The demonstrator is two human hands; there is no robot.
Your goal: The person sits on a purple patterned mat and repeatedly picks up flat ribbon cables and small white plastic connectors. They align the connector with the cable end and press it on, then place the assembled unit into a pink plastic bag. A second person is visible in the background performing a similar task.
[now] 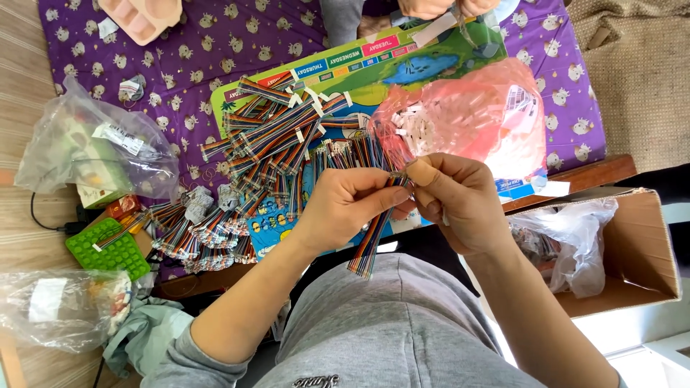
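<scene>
Fingers [388, 195] of the left hand [345, 205] and the right hand [453, 201] are pinched together on the top end of a ribbon cable [370, 244], which hangs down over the person's grey lap. Just beyond the hands lie a heap of cables [273, 136] on a colourful board [402, 68] and a pink bag [474, 115] of connectors. A cardboard box [647, 244] sits to the right, a green tray [111, 248] to the left.
</scene>
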